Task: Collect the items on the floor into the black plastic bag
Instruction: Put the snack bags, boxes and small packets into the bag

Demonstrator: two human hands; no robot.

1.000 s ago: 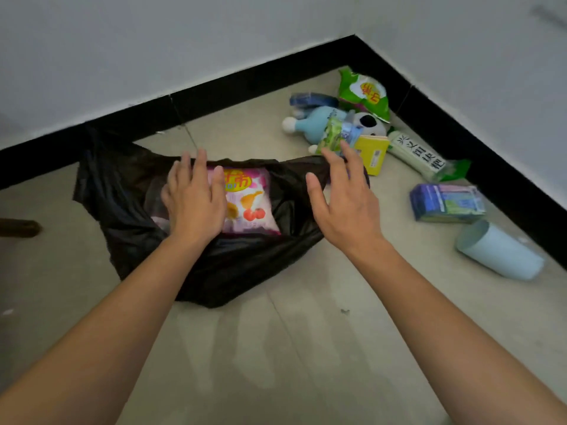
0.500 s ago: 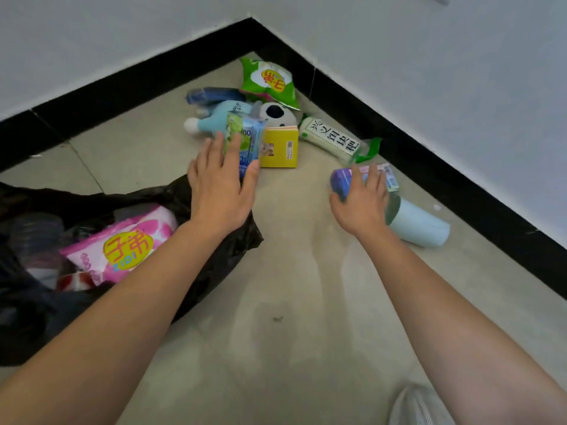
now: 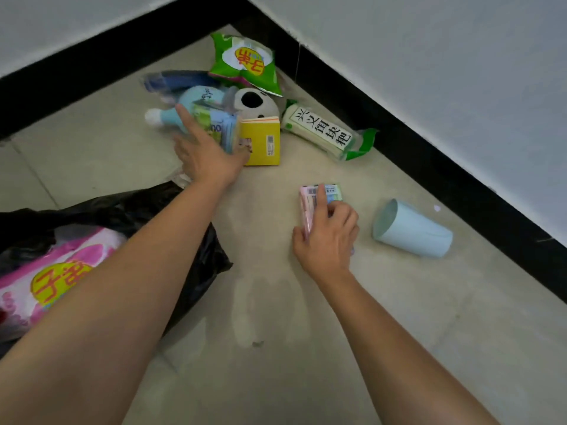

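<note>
The black plastic bag point(image 3: 196, 216) lies open at the left with a pink snack packet point(image 3: 46, 277) inside. My left hand point(image 3: 205, 154) grips a blue-green tissue pack point(image 3: 219, 130) in the pile near the corner. My right hand point(image 3: 326, 237) holds a pink and green pack point(image 3: 325, 193), tilted up on its edge on the floor. Around the left hand lie a yellow book point(image 3: 264, 142), a blue plush toy point(image 3: 196, 99), a green snack bag point(image 3: 245, 64) and a white and green wrapped packet point(image 3: 322, 131).
A pale blue cup point(image 3: 411, 230) lies on its side to the right of my right hand. A dark blue packet point(image 3: 171, 81) sits behind the plush toy. Black skirting point(image 3: 429, 154) and white walls close the corner. Bare tile floor point(image 3: 276, 348) spreads in front.
My left hand reached further into the pile and closed round the blue-green tissue pack. My right hand closed on the pink and green pack and tipped it onto its edge.
</note>
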